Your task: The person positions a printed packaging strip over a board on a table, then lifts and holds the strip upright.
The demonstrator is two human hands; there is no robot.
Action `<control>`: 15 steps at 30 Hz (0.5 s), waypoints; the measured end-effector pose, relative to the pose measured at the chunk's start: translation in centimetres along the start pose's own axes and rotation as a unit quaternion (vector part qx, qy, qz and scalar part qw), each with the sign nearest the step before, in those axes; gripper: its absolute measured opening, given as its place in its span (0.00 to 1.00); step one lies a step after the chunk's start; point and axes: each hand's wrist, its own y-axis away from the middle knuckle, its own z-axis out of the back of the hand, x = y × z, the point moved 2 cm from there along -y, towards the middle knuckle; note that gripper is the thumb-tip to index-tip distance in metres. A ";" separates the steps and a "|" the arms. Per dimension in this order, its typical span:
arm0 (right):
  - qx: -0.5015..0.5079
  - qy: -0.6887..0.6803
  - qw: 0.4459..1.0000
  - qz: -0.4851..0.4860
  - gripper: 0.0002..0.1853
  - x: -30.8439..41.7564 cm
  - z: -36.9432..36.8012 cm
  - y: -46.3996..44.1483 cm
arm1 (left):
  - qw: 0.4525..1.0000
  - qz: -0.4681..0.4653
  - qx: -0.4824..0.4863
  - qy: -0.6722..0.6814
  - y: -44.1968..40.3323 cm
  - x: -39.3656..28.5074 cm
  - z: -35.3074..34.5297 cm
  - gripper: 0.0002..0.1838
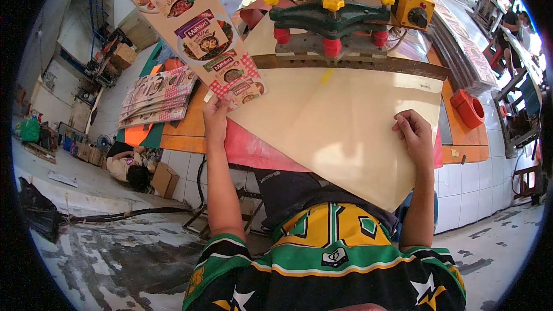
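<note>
My left hand (216,116) is closed on the lower end of a long printed cardboard strip (208,40) with food pictures and "Mahsuri" lettering. The strip rises at a slant toward the upper left. A large cream sheet (322,115) covers the worktop before me, one corner reaching down to my lap. Over its right side is my right hand (413,129), fingers loosely bent and slightly apart, with nothing visible in them. Whether its fingertips touch the sheet I cannot tell. A red-pink sheet (256,147) shows from beneath the cream one.
Ahead stands a machine with a dark green clamp (331,20), yellow knobs and a yellow control box (413,8). Stacked printed strips (158,95) lie at left; another stack (455,40) is at right. A red ring-shaped object (468,109) sits rightward. A person (133,167) is low at left.
</note>
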 end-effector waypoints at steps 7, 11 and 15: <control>-0.008 0.003 1.000 0.006 0.09 0.1 0.0 0.0 | 1.000 -0.010 -0.016 0.019 0.1 -0.2 -0.3 0.17; -0.006 0.000 1.000 0.008 0.10 -0.1 0.0 0.0 | 1.000 -0.002 0.003 0.010 -0.1 0.3 0.2 0.19; -0.007 0.003 1.000 0.010 0.10 -0.1 0.0 0.0 | 1.000 -0.006 0.007 0.010 0.0 0.0 0.1 0.20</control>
